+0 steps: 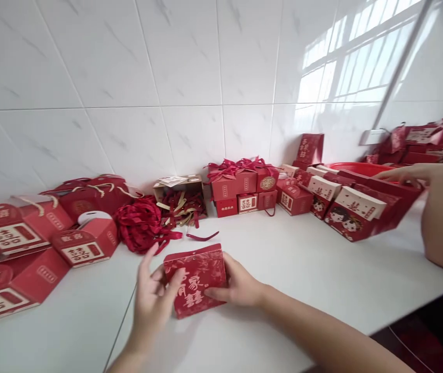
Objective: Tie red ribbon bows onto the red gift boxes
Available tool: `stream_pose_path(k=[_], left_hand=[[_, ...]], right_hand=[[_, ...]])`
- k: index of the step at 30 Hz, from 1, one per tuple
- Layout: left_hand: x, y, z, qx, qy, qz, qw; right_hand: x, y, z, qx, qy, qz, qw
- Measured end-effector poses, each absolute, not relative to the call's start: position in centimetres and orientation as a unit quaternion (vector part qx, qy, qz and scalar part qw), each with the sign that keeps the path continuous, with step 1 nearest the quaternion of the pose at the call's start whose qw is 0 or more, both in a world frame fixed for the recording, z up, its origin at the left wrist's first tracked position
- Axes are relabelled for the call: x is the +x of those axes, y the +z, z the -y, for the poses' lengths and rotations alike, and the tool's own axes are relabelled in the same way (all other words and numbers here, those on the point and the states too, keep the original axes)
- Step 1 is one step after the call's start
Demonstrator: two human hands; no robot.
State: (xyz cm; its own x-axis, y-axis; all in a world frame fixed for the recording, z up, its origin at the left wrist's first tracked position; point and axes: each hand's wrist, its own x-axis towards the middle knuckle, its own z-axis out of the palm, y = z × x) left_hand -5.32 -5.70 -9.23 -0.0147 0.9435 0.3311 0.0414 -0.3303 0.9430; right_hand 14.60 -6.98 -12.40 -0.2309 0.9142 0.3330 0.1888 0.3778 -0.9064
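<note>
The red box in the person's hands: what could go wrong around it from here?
The red box might crease if pressed hard: the thumbs of the left hand and right hand lie over its front. A loose dark-red strip just behind it could snag. The other person's hand, near the red basin, might bump the boxes there.

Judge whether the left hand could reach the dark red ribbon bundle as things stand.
Probably yes: nothing stands between the left hand and the ribbon bundle, though it would have to leave the red box.
</note>
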Motion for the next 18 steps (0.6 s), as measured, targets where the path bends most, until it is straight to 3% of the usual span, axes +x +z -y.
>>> stream_pose_path(k=[4, 6, 8, 12, 15, 18], left_hand=[[-2.2, -12.0, 6.4, 0.626, 0.508, -0.402, 0.435], [-2.2, -12.4, 6.2, 0.623, 0.493, -0.406, 0.451], [-2.5, -12.3, 6.0, 0.597, 0.496, -0.42, 0.471], [-3.1, -12.2, 5.2, 0.56, 0.5, -0.466, 0.468], [-4.7, -12.8, 3.1, 0.573, 0.534, -0.482, 0.393], [-7.9, -13.1, 0.1, 0.596, 0.556, -0.535, 0.225]], right_hand=[[20.1, -12.5, 10.5, -0.516, 0.304, 0.641, 0.48], [24.6, -12.9, 11.4, -0.656, 0.197, 0.518, 0.512], [28.7, -13.5, 11.9, -0.783, 0.082, 0.381, 0.484], [31.9, -14.9, 12.9, -0.825, 0.072, 0.356, 0.434], [29.9, -16.1, 13.8, -0.81, 0.077, 0.435, 0.386], [27.0, -17.2, 14.8, -0.787, 0.077, 0.513, 0.335]])
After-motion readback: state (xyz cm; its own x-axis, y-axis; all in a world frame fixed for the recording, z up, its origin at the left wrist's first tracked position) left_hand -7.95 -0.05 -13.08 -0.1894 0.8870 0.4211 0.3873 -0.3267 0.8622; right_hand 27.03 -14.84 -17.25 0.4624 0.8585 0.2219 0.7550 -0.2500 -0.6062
